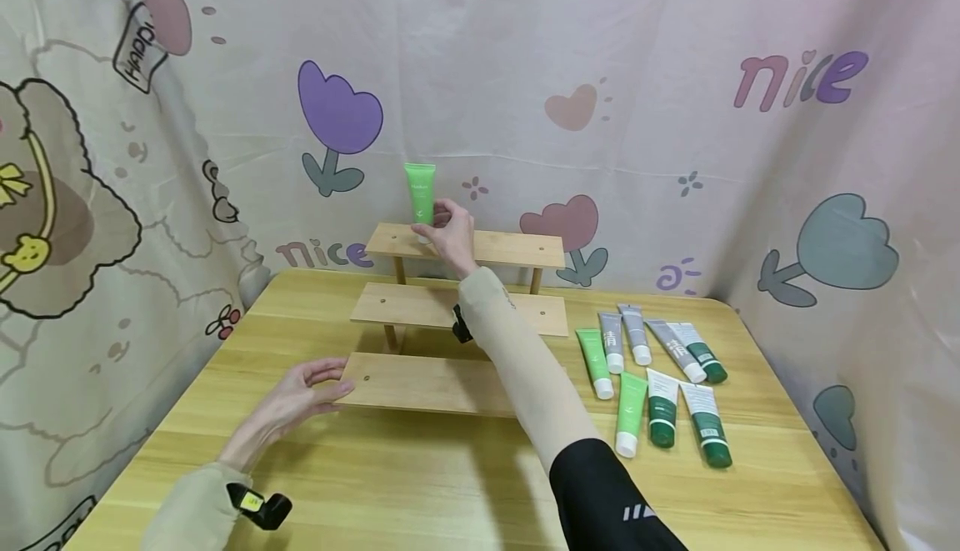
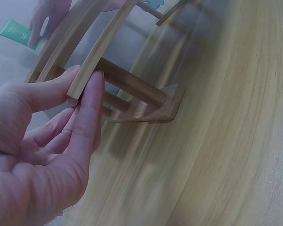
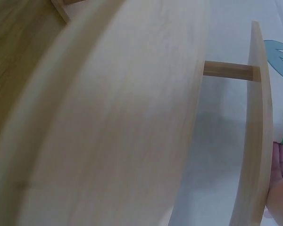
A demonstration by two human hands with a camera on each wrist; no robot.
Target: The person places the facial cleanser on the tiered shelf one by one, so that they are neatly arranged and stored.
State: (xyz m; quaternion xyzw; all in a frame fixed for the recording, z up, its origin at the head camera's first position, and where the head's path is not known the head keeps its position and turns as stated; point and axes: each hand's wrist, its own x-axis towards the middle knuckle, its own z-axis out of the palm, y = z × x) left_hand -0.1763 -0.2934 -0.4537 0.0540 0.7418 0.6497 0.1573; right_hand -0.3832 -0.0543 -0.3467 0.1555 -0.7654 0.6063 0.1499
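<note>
A three-step wooden display rack (image 1: 427, 383) stands on the table. My left hand (image 1: 306, 397) pinches the left end of its lowest shelf between thumb and fingers, as the left wrist view shows up close. Up at the top shelf (image 1: 510, 248), my right hand (image 1: 452, 238) holds a light green tube (image 1: 422, 192) near its white cap. The tube is upright, cap down, at the left part of that shelf. In the right wrist view only part of the right hand (image 3: 279, 197) shows, at the right edge beside the cap.
Right of the rack, several tubes lie on the table (image 1: 360, 476): light green ones (image 1: 632, 409), grey ones (image 1: 611, 341), and white ones with dark green caps (image 1: 707, 422). A patterned curtain (image 1: 480, 101) hangs behind and at both sides.
</note>
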